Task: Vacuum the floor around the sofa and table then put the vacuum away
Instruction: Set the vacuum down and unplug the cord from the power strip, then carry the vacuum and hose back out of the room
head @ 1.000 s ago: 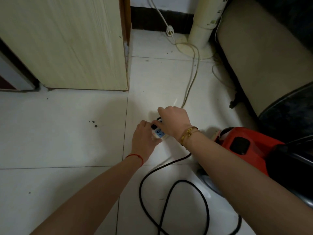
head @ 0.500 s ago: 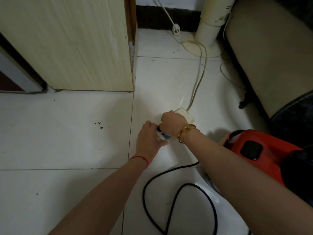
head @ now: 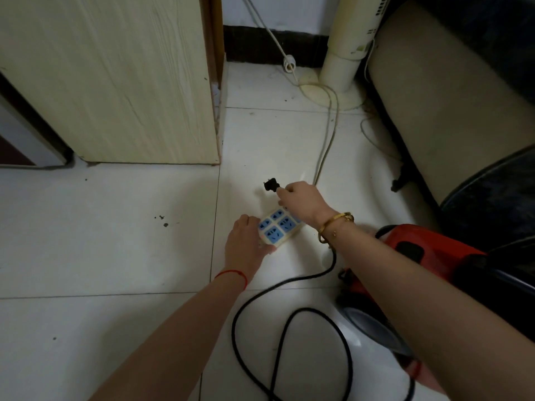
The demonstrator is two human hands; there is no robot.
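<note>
A white power strip [head: 278, 228] with blue sockets lies on the tiled floor. My left hand [head: 245, 244] holds its near end down, fingers curled round the edge. My right hand [head: 304, 199] pinches the vacuum's black plug [head: 271, 185], which is out of the strip and a little beyond it. The black cord [head: 292, 319] runs from under my right wrist and loops on the floor. The red vacuum [head: 422, 250] sits at the right, partly hidden by my right forearm.
A light wooden cabinet [head: 115, 82] stands at the upper left. A cream fan base [head: 338, 91] and the strip's pale cable [head: 325, 146] lie beyond. A beige sofa [head: 451, 111] lines the right side. Dark crumbs [head: 163, 221] dot the tile.
My right hand has pulled the black plug out of the power strip and lifted it away; the blue sockets now show. My left hand still holds the strip.
</note>
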